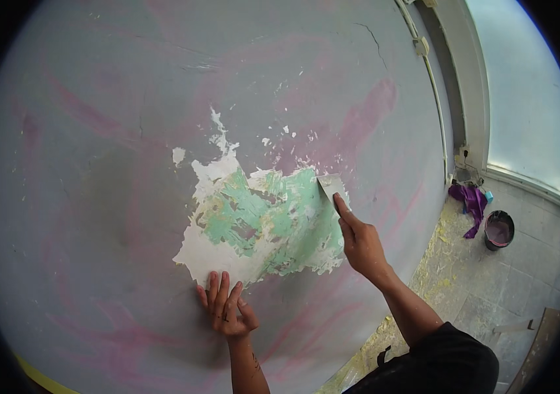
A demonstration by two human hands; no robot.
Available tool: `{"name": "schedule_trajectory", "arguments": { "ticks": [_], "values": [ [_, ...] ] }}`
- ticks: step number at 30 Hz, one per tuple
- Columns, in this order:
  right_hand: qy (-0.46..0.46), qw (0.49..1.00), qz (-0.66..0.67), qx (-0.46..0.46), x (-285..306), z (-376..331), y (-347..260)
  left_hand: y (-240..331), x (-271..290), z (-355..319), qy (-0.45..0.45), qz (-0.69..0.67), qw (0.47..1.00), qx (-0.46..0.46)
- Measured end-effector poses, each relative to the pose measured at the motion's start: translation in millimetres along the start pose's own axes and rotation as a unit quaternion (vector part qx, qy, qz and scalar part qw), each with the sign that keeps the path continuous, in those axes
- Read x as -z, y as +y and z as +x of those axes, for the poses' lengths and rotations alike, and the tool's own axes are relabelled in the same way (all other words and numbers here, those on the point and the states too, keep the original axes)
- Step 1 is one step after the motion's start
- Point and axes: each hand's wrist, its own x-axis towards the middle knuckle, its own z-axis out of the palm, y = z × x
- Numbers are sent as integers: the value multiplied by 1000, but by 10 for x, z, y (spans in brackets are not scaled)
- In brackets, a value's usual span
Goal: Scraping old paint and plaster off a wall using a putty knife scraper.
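In my right hand (363, 246) is a putty knife (330, 186), gripped by its handle with the index finger stretched along it. Its flat metal blade rests against the upper right edge of a scraped patch (240, 203) on the grey wall (129, 217). Within that patch, white and mint-green layers show with ragged edges where the grey paint is gone. My left hand (225, 305) lies against the wall at the patch's lower white edge, fingers spread and nothing in them.
Pink smears and thin cracks mark the wall. At right on the tiled floor (522, 276) stand a black bucket (499, 230) with pinkish contents and a purple cloth (469, 207). Pale yellow flakes (437, 266) lie along the wall's foot. A cable conduit (432, 85) runs beside a bright window (529, 98).
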Motion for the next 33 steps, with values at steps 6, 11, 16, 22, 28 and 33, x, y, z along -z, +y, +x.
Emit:
{"name": "schedule_trajectory", "arguments": {
  "ticks": [6,11,16,22,28,33],
  "values": [
    [-3,1000,-14,24,34,-219,26,-48,-16,-4,-6,9,1000,-8],
    [-18,1000,7,-15,-48,-97,-90,-28,-33,45,-9,2,1000,-7],
    [42,997,34,53,8,-125,27,-30,-23,38,1,0,1000,-5],
    [67,997,7,26,-29,289,-179,-16,-26,83,8,3,1000,0],
    [30,998,26,55,-153,-76,-81,-32,-43,12,21,2,1000,-9],
    [104,994,11,15,-46,381,-197,-12,-21,48,15,-14,1000,-5]
  ]
}}
